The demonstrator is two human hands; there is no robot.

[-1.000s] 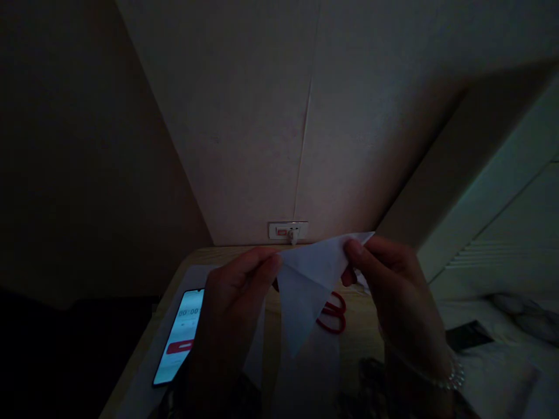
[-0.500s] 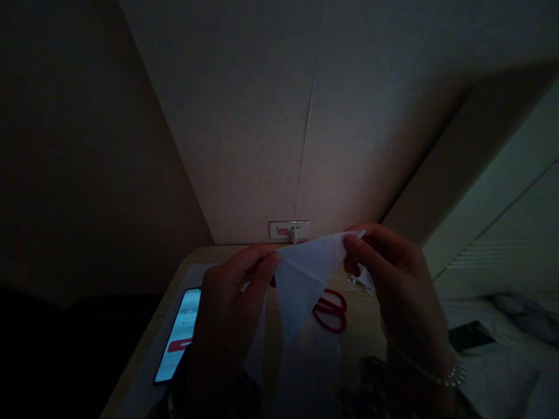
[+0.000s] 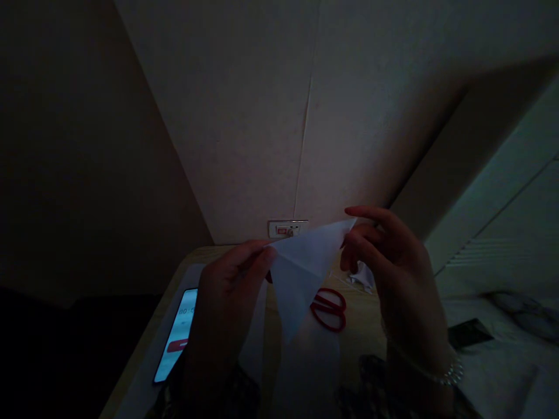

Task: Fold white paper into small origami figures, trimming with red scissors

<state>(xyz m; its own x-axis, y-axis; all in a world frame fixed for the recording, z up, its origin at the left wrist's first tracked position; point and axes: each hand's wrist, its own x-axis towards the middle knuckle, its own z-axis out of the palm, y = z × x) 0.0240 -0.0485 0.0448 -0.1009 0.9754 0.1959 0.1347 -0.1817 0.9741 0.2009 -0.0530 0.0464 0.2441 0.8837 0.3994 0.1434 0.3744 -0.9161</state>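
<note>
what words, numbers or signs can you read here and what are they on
"00:" on the phone screen; the left hand hides the rest.
Small mark below it: too blurred to read.
Wall socket: any marking too small.
White sheet: no visible text.

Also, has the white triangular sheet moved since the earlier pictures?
Yes. Judged against the wall socket, the white triangular sheet has moved a little up and to the left; its upper edge now overlaps the socket's lower right corner.
</note>
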